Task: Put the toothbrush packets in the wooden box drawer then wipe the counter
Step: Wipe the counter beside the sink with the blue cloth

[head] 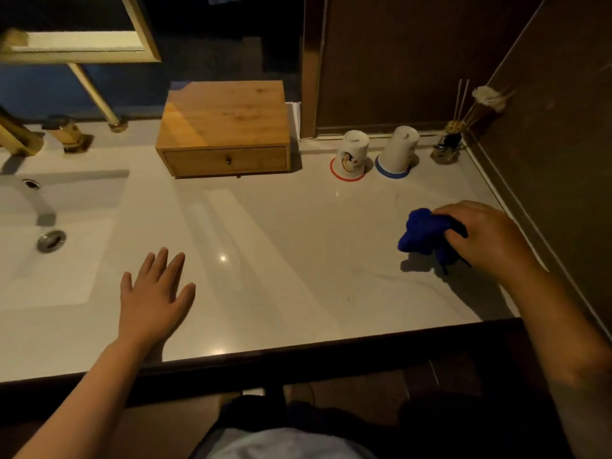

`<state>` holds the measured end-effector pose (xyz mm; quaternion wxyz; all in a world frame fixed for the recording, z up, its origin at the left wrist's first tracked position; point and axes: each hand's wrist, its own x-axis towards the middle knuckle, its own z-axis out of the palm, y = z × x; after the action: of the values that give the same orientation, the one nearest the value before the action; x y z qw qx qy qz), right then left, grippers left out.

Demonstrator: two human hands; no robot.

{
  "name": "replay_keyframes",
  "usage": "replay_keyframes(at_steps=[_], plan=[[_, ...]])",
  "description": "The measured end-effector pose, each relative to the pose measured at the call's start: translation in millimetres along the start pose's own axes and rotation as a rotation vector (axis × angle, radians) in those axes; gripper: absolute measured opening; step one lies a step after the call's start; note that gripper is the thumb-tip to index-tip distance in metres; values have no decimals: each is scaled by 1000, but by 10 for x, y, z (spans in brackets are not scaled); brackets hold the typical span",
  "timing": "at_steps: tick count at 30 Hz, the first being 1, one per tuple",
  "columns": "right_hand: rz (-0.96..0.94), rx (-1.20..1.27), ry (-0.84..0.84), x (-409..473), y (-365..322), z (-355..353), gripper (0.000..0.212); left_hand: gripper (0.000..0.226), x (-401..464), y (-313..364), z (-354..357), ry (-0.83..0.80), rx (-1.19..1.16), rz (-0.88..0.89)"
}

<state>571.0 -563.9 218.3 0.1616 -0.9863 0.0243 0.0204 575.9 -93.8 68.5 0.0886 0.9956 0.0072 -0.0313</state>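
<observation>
A wooden box (225, 124) with one drawer (225, 159) stands at the back of the white counter (281, 260); the drawer is closed. No toothbrush packets are in view. My right hand (480, 236) grips a crumpled blue cloth (420, 233) on the right side of the counter, close to the dark side wall. My left hand (154, 293) lies flat on the counter near its front edge, fingers spread, holding nothing.
A sink basin (59, 226) with a drain and gold taps (66, 134) fills the left. Two upturned cups, red-rimmed (349, 157) and blue-rimmed (397, 154), stand at the back right beside a reed diffuser (447, 147). A dark wall (546, 160) borders the right.
</observation>
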Motion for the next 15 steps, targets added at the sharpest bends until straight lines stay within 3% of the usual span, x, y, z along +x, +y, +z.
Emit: replay_keyframes(at_steps=[5, 10, 15], plan=[[-83, 57, -92, -43, 247, 30, 36, 71, -6, 2, 2, 3, 6, -2], [-298, 57, -155, -243, 31, 583, 33, 70, 5, 16, 10, -5, 10, -1], [-237, 36, -279, -296, 58, 938, 39, 71, 0, 25, -2, -3, 15, 0]])
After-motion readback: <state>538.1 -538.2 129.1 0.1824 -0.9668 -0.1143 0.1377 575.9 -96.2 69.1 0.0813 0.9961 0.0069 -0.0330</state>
